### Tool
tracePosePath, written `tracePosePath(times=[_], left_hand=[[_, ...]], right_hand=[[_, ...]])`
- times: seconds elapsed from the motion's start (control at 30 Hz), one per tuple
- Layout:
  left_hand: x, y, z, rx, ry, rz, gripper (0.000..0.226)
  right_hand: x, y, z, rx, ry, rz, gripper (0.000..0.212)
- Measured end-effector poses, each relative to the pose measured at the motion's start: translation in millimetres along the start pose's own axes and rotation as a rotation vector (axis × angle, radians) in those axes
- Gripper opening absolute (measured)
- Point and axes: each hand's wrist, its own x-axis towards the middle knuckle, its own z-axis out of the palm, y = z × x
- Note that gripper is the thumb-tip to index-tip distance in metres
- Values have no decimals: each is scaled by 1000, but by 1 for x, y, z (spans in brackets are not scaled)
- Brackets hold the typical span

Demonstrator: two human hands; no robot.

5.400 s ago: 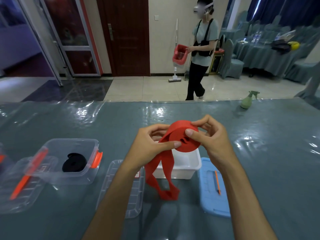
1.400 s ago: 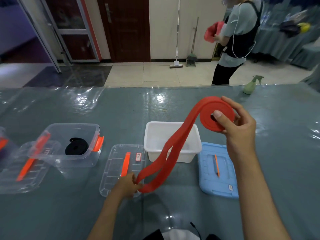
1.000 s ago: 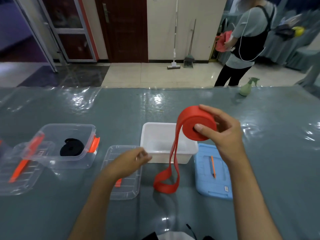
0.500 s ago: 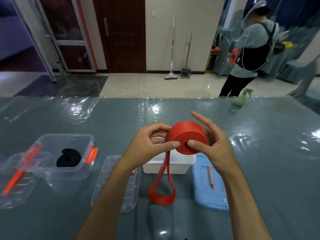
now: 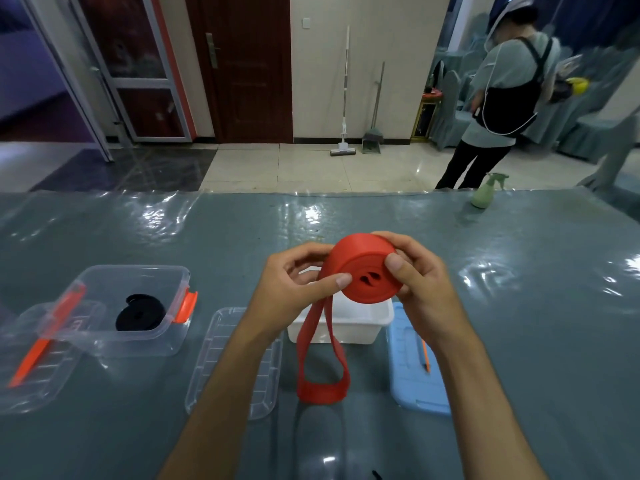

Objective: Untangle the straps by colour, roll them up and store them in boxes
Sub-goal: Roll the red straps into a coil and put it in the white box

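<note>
I hold a red strap roll (image 5: 362, 271) in front of me, above the white box (image 5: 349, 327). My left hand (image 5: 294, 285) pinches its left side with thumb and fingers. My right hand (image 5: 419, 282) grips its right side, thumb on the face. A loose double tail of the red strap (image 5: 322, 375) hangs down to the table in front of the white box. A rolled black strap (image 5: 140, 311) lies in the clear box (image 5: 138, 341) at the left.
A clear lid (image 5: 235, 362) lies left of the white box, a blue lid (image 5: 415, 368) to its right. Another clear lid with an orange clasp (image 5: 38, 355) leans at the far left. A green spray bottle (image 5: 485, 192) stands at the table's far edge. A person (image 5: 498, 91) stands beyond.
My left hand let go of the tail's end, rose and took hold of the roll beside my right hand. The hanging tail has grown shorter. The person behind has walked to the right.
</note>
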Motion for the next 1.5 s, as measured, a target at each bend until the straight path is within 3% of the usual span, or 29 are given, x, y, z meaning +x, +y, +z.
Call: tracePosePath(times=[0.2,0.43,0.67,0.83,0.97,1.07,1.17,1.3,1.4,1.5], left_hand=[[-3,1,-1,4,-1,-16,43],[-1,-1,3,6,7,-40,37],[-2,-2,1,-41,41,-5,50],[-1,-2,-7,-6,55,20,51],[1,-1,-7,7,142,77,49],[2,-3,-4,-21,160,79,38],[0,-1,-5,-31,109,83,35],[1,7,-7,34,167,150,35],[0,7,-1,33,219,185,32],[-1,9,-3,-67,150,140,29]], right_hand=[[3,1,-6,-8,35,-69,48],[2,1,-6,-122,-15,-98,22],[2,-8,-6,-251,2,-218,31],[3,-4,0,-226,4,-184,26],[5,-3,-2,-263,-87,-23,45],[5,-6,0,-278,-50,-108,55],[3,-4,5,-242,-9,-176,49],[3,-1,12,-188,5,-111,35],[3,-6,12,-180,17,-104,38],[4,-13,14,-206,1,-193,45]])
